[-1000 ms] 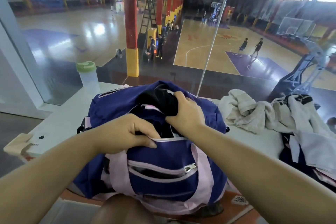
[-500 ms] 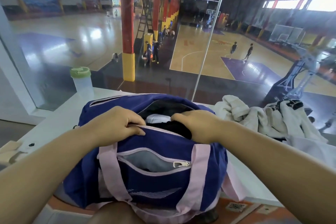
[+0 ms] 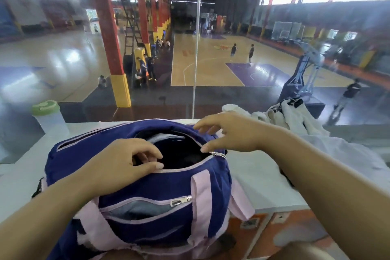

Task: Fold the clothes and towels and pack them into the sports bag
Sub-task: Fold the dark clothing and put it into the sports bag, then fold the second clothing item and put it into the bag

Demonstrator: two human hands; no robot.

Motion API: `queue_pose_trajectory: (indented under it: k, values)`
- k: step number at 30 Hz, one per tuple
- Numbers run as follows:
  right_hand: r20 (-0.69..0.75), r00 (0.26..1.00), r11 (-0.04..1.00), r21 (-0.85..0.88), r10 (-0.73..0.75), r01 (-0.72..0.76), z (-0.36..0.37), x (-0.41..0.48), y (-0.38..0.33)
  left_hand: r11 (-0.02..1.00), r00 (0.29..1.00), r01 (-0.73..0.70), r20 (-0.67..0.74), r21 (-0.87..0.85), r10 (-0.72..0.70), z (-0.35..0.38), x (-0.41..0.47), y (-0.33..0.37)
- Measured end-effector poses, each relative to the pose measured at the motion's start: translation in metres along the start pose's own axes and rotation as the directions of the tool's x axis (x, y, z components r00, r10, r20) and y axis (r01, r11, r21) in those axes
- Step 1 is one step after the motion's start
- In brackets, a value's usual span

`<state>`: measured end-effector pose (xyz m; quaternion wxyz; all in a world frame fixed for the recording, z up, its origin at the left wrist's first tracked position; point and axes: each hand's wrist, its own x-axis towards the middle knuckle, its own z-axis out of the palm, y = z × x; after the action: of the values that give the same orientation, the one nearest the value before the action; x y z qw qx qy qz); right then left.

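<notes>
A navy sports bag (image 3: 152, 188) with pink straps lies on the white counter (image 3: 261, 177) right in front of me, its top zip open. Dark and pale clothes (image 3: 179, 150) show inside the opening. My left hand (image 3: 124, 162) rests on the near lip of the opening, thumb and fingers pinching its pink edge. My right hand (image 3: 230, 133) hovers over the bag's right end with fingers spread, just above the zip pull (image 3: 219, 154), holding nothing. A heap of unfolded white towels and clothes (image 3: 295, 120) lies on the counter to the right.
A clear bottle with a green lid (image 3: 49, 118) stands at the back left of the counter. A glass wall with a vertical seam (image 3: 196, 69) runs along the counter's far edge, overlooking basketball courts with people below. The bag's front pocket (image 3: 143, 209) is unzipped.
My right hand pushed dark clothing into the bag, then came out and lifted to the bag's right end, fingers spreading. My left hand stayed on the near edge. The view tilted up.
</notes>
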<state>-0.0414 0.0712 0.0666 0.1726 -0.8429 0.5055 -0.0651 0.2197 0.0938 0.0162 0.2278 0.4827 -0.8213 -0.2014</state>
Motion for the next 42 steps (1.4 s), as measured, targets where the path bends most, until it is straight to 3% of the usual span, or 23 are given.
queue_pose_trajectory:
  k: [9, 13, 16, 20, 23, 25, 29, 32, 35, 38, 42]
  values:
    - [0.011, 0.932, 0.932, -0.006, 0.363, -0.363, 0.013, -0.120, 0.088, 0.977, 0.972, -0.209, 0.121, 0.043, 0.203, 0.060, 0.062, 0.088]
    - [-0.001, 0.825, 0.825, 0.026, 0.565, -0.565, 0.020, -0.169, 0.139, 0.955, 0.923, -0.296, 0.269, 0.035, 0.276, 0.113, 0.103, 0.132]
    - [-0.058, 0.699, 0.701, 0.033, 0.713, -0.712, 0.024, -0.192, 0.173, 0.940, 0.885, -0.341, 0.348, 0.033, 0.309, 0.156, 0.134, 0.153]
    - [-0.186, 0.576, 0.579, -0.047, 0.796, -0.814, 0.024, -0.197, 0.204, 0.934, 0.857, -0.351, 0.427, 0.072, 0.289, 0.214, 0.171, 0.166]
    - [-0.261, 0.578, 0.574, -0.099, 0.774, -0.813, 0.028, -0.181, 0.220, 0.926, 0.852, -0.343, 0.467, 0.155, 0.237, 0.256, 0.199, 0.164]
    - [-0.279, 0.601, 0.617, -0.037, 0.749, -0.786, 0.040, -0.163, 0.234, 0.916, 0.849, -0.351, 0.478, 0.194, 0.224, 0.276, 0.215, 0.159]
    - [-0.211, 0.562, 0.574, -0.005, 0.799, -0.819, 0.069, -0.132, 0.259, 0.878, 0.863, -0.389, 0.443, 0.278, 0.242, 0.294, 0.240, 0.154]
    - [-0.230, 0.543, 0.537, -0.093, 0.808, -0.839, 0.087, -0.126, 0.271, 0.859, 0.863, -0.432, 0.404, 0.274, 0.304, 0.295, 0.252, 0.155]
    - [-0.292, 0.581, 0.573, -0.123, 0.760, -0.810, 0.102, -0.135, 0.278, 0.863, 0.849, -0.453, 0.403, 0.222, 0.342, 0.293, 0.259, 0.158]
    - [-0.378, 0.648, 0.661, -0.115, 0.661, -0.741, 0.106, -0.155, 0.282, 0.826, 0.779, -0.530, 0.496, 0.194, 0.383, 0.297, 0.263, 0.160]
    - [-0.308, 0.724, 0.736, -0.099, 0.617, -0.670, 0.100, -0.187, 0.287, 0.715, 0.642, -0.679, 0.609, 0.168, 0.466, 0.310, 0.261, 0.170]
